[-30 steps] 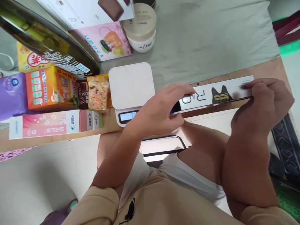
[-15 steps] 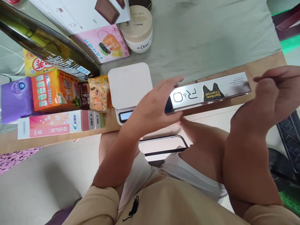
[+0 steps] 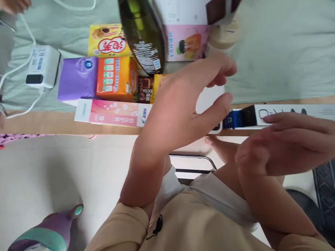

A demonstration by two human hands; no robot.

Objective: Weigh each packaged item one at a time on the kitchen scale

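My left hand (image 3: 180, 104) hovers over the white kitchen scale (image 3: 209, 99), thumb and fingers apart, holding nothing. It hides most of the scale. Right of the scale lies a long silver toothpaste box (image 3: 258, 115) with a dark blue end, along the table's front edge. My right hand (image 3: 290, 146), slightly blurred, is in front of that box with fingers stretched out and nothing visible in them; it covers part of the box. A pink and white toothpaste box (image 3: 115, 113) lies left of my left hand.
Behind stand a purple tissue pack (image 3: 78, 76), an orange pack (image 3: 113, 78), a yellow snack box (image 3: 107, 40), a dark green bottle (image 3: 146, 38), a pink box (image 3: 183, 43) and a cream jar (image 3: 222, 36). A white charger (image 3: 43, 66) with cables and another person's hand (image 3: 15, 5) are at left.
My left hand has come off the silver box's left end and is now over the scale. My right hand has moved nearer that box, fingers straighter. The view has swung left.
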